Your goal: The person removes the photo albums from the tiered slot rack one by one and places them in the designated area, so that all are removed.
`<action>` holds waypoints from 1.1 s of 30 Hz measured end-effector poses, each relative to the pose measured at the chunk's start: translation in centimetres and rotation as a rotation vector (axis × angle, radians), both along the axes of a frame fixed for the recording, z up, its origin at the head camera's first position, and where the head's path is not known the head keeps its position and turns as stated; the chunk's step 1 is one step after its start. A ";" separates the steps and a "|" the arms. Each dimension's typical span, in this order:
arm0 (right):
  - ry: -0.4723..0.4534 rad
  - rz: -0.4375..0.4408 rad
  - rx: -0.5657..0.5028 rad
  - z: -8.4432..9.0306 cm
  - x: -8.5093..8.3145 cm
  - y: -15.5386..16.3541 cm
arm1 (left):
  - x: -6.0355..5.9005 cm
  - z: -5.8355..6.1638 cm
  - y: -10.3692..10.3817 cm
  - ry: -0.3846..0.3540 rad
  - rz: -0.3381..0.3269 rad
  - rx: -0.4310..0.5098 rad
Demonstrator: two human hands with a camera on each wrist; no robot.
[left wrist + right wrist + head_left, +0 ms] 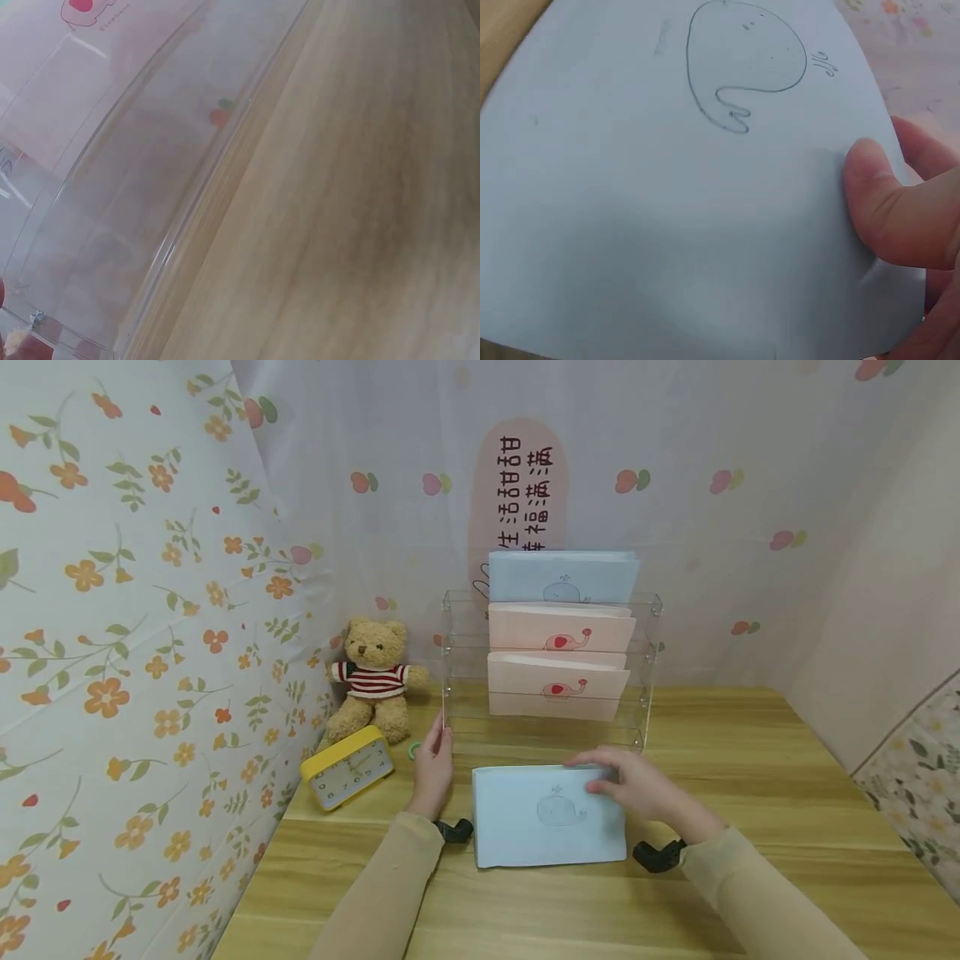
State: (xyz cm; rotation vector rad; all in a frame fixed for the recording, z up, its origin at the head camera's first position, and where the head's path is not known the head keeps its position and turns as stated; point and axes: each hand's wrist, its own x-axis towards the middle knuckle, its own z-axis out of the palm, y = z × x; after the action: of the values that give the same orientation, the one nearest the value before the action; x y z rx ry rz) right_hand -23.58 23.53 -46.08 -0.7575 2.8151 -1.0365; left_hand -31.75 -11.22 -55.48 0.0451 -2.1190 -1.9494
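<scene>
A light blue notebook [547,818] with a whale drawing lies on the wooden table [750,777] in front of me. My right hand [600,774] pinches its far right edge. In the right wrist view the thumb [885,202] lies on the blue cover [705,210], with fingers under the edge. My left hand [441,747] stands with straight fingers against the front left corner of a clear acrylic rack [647,693]. The rack holds one blue notebook [562,578] at the back and two pink ones [558,631] in front. The left wrist view shows the rack's clear wall [150,187] close up.
A teddy bear [371,681] in a striped jumper sits at the back left. A yellow clock [347,768] leans beside it, and a small green ring [415,749] lies near my left hand. Flowered cloth walls close in the left, back and right sides.
</scene>
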 end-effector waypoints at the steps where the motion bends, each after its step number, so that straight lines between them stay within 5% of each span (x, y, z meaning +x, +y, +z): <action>1: 0.001 0.006 0.009 -0.3 0.1 -0.1 | 0.1 0.1 0.0 -0.006 -0.002 0.003; 16: -0.018 0.055 0.062 -3.6 0.2 -0.5 | 0.2 -0.2 -0.2 -0.038 -0.016 0.002; 33: -0.081 0.010 0.151 -5.6 -0.1 -1.0 | 0.0 -0.1 -0.1 -0.013 -0.014 0.028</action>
State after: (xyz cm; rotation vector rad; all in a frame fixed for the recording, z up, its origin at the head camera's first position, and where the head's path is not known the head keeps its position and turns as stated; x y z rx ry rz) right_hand -23.64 22.56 -51.73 -0.6963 2.7786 -0.8220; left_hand -31.80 -11.29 -55.60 0.0481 -2.1062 -1.9923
